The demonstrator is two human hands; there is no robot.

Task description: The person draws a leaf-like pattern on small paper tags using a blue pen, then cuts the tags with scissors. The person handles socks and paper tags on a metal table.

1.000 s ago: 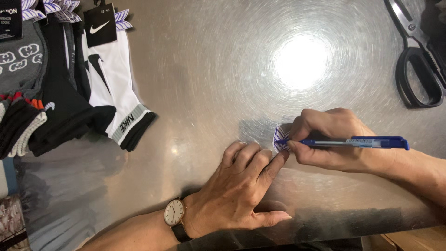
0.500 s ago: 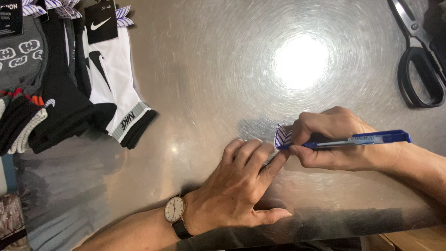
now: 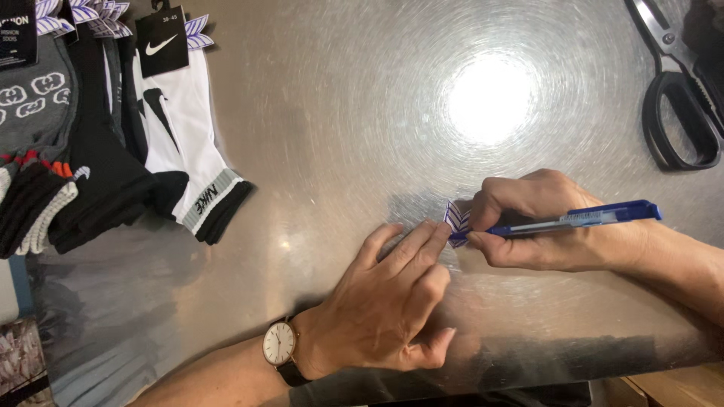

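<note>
My right hand (image 3: 543,222) holds a blue pen (image 3: 581,219) with its tip down on a small white and purple striped paper tag (image 3: 456,217). The tag lies on a shiny metal table (image 3: 339,128). My left hand (image 3: 392,294), with a wristwatch (image 3: 280,343) on its wrist, presses the tag's left edge flat with its fingertips. Most of the tag is hidden under both hands.
Several pairs of socks (image 3: 113,151) in black, white and grey, with card tags, lie at the left edge. Black-handled scissors (image 3: 679,90) rest at the top right. A bright lamp reflection (image 3: 490,98) glares on the metal. The table's near edge runs along the bottom right.
Both hands stay on the tag. The pen has tilted slightly, its rear end rising a little; otherwise almost nothing moved.
</note>
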